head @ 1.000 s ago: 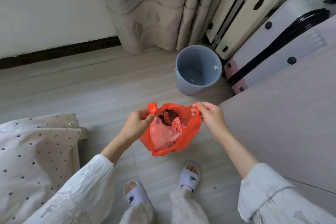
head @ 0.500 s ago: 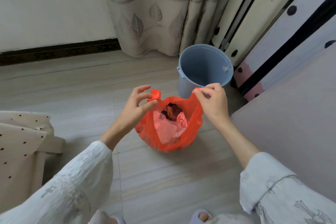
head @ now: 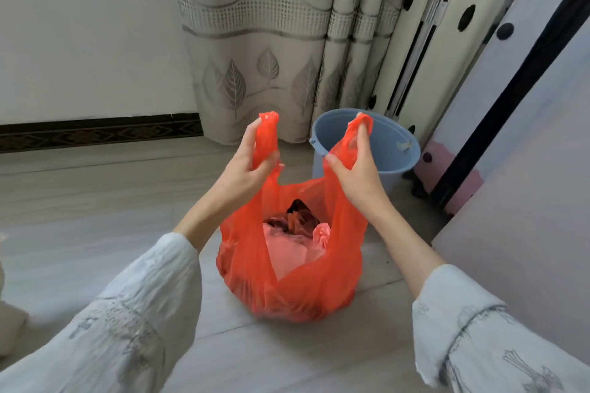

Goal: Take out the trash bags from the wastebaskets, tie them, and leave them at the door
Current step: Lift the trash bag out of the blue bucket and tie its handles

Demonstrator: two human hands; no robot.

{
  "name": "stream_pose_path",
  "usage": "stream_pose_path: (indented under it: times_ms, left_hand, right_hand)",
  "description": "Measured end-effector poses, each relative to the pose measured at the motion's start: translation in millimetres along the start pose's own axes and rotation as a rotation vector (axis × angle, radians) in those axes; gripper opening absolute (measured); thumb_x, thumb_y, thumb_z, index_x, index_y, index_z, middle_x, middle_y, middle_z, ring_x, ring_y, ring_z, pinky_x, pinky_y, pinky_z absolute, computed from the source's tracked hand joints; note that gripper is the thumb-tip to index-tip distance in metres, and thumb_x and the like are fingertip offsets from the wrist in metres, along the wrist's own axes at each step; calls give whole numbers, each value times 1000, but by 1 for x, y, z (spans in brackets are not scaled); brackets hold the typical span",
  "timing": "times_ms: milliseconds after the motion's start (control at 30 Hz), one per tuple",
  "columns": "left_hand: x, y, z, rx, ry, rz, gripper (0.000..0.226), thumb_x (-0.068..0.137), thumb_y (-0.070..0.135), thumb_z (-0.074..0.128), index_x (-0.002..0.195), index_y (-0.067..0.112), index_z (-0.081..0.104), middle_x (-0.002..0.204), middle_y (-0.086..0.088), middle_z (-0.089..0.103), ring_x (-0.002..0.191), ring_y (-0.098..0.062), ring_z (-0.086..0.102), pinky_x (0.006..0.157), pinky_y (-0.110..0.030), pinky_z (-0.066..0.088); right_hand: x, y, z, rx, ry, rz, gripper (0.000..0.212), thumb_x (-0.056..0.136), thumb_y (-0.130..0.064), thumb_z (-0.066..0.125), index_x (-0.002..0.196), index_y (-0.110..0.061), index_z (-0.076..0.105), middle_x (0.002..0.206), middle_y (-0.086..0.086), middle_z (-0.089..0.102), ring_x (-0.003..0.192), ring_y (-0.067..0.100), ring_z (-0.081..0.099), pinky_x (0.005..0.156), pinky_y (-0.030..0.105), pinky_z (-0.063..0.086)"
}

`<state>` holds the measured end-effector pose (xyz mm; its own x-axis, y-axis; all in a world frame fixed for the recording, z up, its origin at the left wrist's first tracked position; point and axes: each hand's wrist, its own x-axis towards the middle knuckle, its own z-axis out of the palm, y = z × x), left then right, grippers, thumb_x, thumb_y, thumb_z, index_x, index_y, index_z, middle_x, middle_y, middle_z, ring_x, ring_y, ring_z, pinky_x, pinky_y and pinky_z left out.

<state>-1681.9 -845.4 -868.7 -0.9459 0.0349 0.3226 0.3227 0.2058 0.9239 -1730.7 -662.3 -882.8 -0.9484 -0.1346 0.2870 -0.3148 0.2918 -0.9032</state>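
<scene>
An orange trash bag (head: 297, 284) rests on the floor in front of me, its mouth open over pink and dark rubbish. My left hand (head: 247, 169) grips the bag's left handle loop, pulled upright. My right hand (head: 354, 169) grips the right handle loop the same way. Just behind the bag stands the blue wastebasket (head: 396, 156), with no liner and only a small scrap stuck near its rim.
A patterned curtain (head: 255, 51) hangs behind the wastebasket. Two spotted suitcases (head: 447, 41) lean at the right. A pale cabinet side (head: 526, 233) closes off the right. Grey floor tiles (head: 95, 207) spread to the left, up to a dark skirting board.
The view has come lower and closer to the bag. Both hands have shifted from pinching the bag's rim to gripping its two handles and pulling them upward.
</scene>
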Motion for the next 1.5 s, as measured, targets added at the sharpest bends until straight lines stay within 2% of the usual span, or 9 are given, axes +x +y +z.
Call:
stream_pose_path:
  times_ms: [133, 200, 333, 533, 767, 967, 1100, 1200, 1500]
  left_hand:
    - [-7, 2, -7, -81, 241, -103, 42, 95, 1, 30, 128, 26, 29, 83, -19, 51, 59, -28, 50, 61, -38, 50]
    - [-2, 4, -13, -90, 304, -122, 42, 92, 0, 29, 126, 24, 31, 89, -32, 45, 56, -13, 51, 53, -24, 48]
    - [1, -11, -21, -83, 275, -97, 30, 91, 8, 37, 100, 36, 37, 64, 2, 34, 37, -1, 28, 36, -13, 27]
    - [-22, -42, -32, -56, 322, -180, 36, 82, 19, 63, 93, 30, 31, 78, 4, 59, 60, -9, 53, 59, -26, 43]
    - [-46, -56, -47, 74, 7, -179, 58, 64, 39, 74, 112, 50, 42, 112, 12, 62, 102, 1, 61, 85, -18, 50]
    - [-67, -76, -48, 85, -92, -284, 58, 68, 21, 79, 111, 41, 46, 106, 13, 61, 89, 13, 60, 71, -2, 45]
    - [-64, -85, -43, 190, -90, -334, 42, 72, 9, 74, 107, 20, 53, 94, 8, 64, 82, -5, 63, 65, -9, 49]
    - [-63, -85, -38, 315, -46, -322, 3, 86, 16, 61, 86, 18, 63, 92, -6, 65, 84, -21, 61, 71, -23, 46]
    - [-39, -60, -43, 3, 325, -219, 41, 99, 28, 31, 73, 10, 58, 83, 1, 72, 79, -6, 66, 68, -15, 51]
  right_hand:
    - [-9, 0, 9, 114, 58, 38, 60, 98, -4, 31, 150, -23, 7, 151, -16, 23, 95, -3, 37, 86, 20, 31]
    - [-6, -1, 11, 175, 120, 74, 51, 98, -8, 32, 146, -21, 24, 109, -20, 48, 78, -7, 29, 72, 17, 26]
    - [-5, 1, 14, 79, 202, 108, 21, 92, -12, 48, 107, -15, 62, 65, -10, 47, 56, 6, 40, 65, 31, 37]
    - [-36, 10, 19, -107, 150, 55, 44, 84, -14, 62, 128, -11, 53, 123, 6, 61, 110, 14, 57, 98, 24, 41]
    - [-62, 35, 1, -359, 70, -40, 69, 67, -35, 79, 124, -14, 45, 120, -4, 56, 118, 19, 54, 93, 16, 34]
    - [-54, 40, 12, -304, -162, 268, 112, 71, -42, 75, 150, -19, -1, 150, -6, 36, 142, 15, 26, 117, 45, 21]
    - [-48, 45, 28, -394, -144, 346, 17, 83, -26, 65, 80, -9, 62, 77, 2, 59, 91, 23, 62, 71, 27, 40]
    - [-47, 48, 39, -259, -94, 315, 27, 91, -16, 52, 72, -6, 68, 75, 5, 58, 80, 18, 54, 71, 25, 37]
    - [-28, 37, 23, 495, 181, 437, 45, 100, -32, 29, 58, -17, 36, 74, 14, 75, 79, 23, 67, 80, 30, 49]
